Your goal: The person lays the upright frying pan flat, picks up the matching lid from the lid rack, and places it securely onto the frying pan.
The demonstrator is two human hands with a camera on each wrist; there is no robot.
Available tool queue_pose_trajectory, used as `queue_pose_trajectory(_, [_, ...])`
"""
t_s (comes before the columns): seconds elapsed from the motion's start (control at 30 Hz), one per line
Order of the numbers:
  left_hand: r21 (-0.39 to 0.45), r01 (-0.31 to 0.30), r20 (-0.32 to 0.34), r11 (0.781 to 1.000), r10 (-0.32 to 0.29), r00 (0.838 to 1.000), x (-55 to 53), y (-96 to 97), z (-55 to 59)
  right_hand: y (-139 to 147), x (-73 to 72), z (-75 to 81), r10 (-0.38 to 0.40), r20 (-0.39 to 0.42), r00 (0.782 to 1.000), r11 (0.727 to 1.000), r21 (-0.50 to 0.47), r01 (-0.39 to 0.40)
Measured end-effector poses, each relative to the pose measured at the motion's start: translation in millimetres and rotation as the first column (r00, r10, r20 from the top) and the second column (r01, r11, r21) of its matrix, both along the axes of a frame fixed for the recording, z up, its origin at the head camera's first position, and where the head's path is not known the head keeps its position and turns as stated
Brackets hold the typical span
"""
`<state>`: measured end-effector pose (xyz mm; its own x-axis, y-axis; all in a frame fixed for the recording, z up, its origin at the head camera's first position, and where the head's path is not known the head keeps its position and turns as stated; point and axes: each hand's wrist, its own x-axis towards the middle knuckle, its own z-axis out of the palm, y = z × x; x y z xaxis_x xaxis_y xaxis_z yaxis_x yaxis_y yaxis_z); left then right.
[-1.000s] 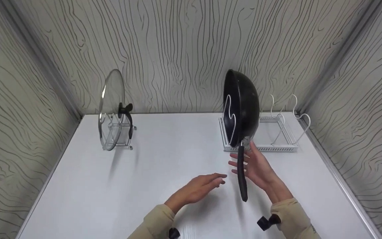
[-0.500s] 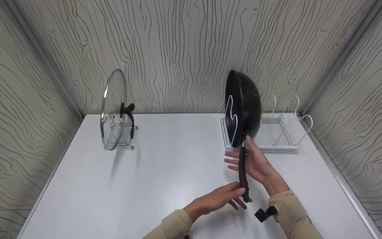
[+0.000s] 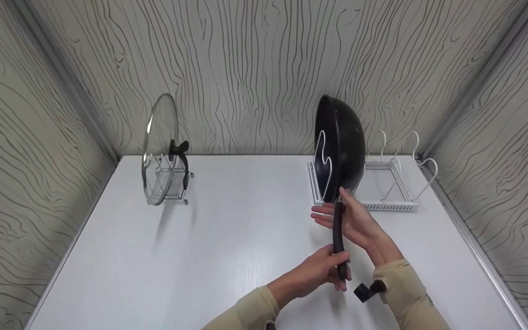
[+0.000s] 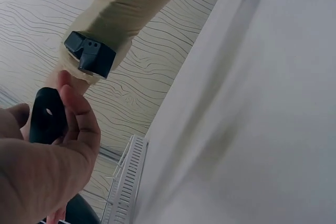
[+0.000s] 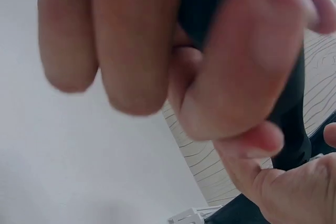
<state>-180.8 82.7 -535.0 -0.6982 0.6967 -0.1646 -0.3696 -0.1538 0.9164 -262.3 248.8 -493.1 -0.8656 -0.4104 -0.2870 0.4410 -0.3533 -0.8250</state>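
A black wok (image 3: 350, 142) stands on its side in the white wire rack (image 3: 390, 207), its open side facing left and its handle (image 3: 338, 224) pointing toward me. My left hand (image 3: 314, 274) grips the handle's end, thumb on top and fingers curled beneath; the left wrist view shows the handle end (image 4: 46, 116) with its hanging hole between thumb and fingers. Farther up, my right hand (image 3: 362, 224) lies along the handle's right side near the wok, its fingers extended past the handle to the left and its thumb at the wok's base. Left-hand fingers fill much of the right wrist view.
At the left, a glass lid (image 3: 161, 119) with a black knob stands upright in a small metal rack (image 3: 172, 200). White wire dividers (image 3: 424, 161) rise at the right of the wok's rack. Wood-patterned panels (image 3: 255, 68) enclose the white table (image 3: 227, 220).
My left hand has moved right and closed around the handle's end. The right hand stays beside the handle near the wok. The wok and lid keep their places in the racks.
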Motion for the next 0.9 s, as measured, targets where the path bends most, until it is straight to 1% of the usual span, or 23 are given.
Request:
queue_pose_trajectory(0.1, [-0.014,-0.021,-0.02,1.0,0.021,1.0,0.9,6.6,1.3,1,-0.2,1.5,-0.022,0.002,1.0,1.0,-0.019,0.022])
queue_pose_trajectory(0.23, [-0.03,-0.041,-0.08,0.999,0.038,0.996,3.2,11.6,1.6,0,0.5,1.2,-0.032,0.004,0.999,0.999,-0.005,0.032])
queue_pose_trajectory(0.33, [-0.041,-0.037,-0.109,0.998,0.033,0.994,5.0,13.4,1.2,0,1.6,-0.6,-0.036,0.027,0.999,0.999,-0.021,0.036])
queue_pose_trajectory(0.47, [-0.044,-0.027,-0.124,0.999,0.021,0.992,5.4,14.5,0.1,0,2.9,-3.2,-0.044,0.05,0.998,0.997,-0.062,0.047])
queue_pose_trajectory(0.57, [-0.041,-0.026,-0.139,0.999,0.02,0.99,4.5,14.2,0.0,-4,2.7,-3.7,-0.062,0.051,0.997,0.995,-0.074,0.066])
queue_pose_trajectory(0.7, [-0.035,-0.028,-0.151,0.999,0.023,0.988,2.9,14.4,0.4,-10,0.5,-2.3,-0.096,0.037,0.995,0.994,-0.043,0.098])
queue_pose_trajectory(0.9, [-0.048,-0.027,-0.137,0.998,0.02,0.99,2.5,15.6,-0.3,-15,-0.6,-2.0,-0.156,0.035,0.987,0.988,0.022,0.155])
